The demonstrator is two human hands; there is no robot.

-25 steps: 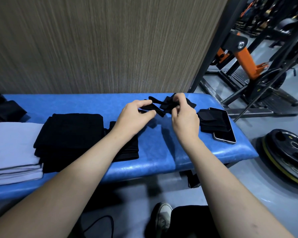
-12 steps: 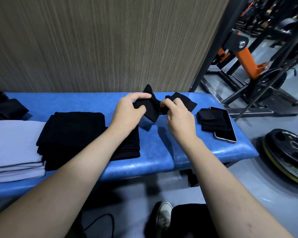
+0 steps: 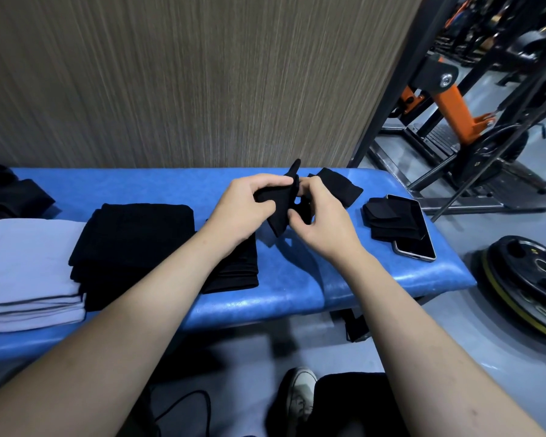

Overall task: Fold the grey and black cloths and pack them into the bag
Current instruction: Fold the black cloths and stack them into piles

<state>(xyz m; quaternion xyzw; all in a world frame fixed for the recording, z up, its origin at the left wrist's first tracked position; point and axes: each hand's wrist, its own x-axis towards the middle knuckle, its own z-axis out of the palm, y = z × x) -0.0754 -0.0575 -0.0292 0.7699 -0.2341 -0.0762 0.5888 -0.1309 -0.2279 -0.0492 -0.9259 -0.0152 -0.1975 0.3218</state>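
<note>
Head view shows both hands holding one small black cloth (image 3: 279, 212) above the blue bench (image 3: 297, 291). Left hand (image 3: 245, 209) is clamped on its left part and right hand (image 3: 323, 222) pinches its right part, so the cloth lies between them, long axis across. Folded black stack (image 3: 130, 247) is left of the hands, nearer the left arm.

1. Two hands: left hand (image 3: 243, 209) and right hand (image 3: 323, 220).
2. One small black cloth (image 3: 281, 212) held between them.
3. One stack of folded black cloths (image 3: 133, 244).
4. One stack of folded grey cloths (image 3: 22, 272).
5. One phone (image 3: 415, 244).
6. One blue bench (image 3: 297, 294).
7. One weight plate (image 3: 530, 279).
8. One shoe (image 3: 300, 395).
</note>
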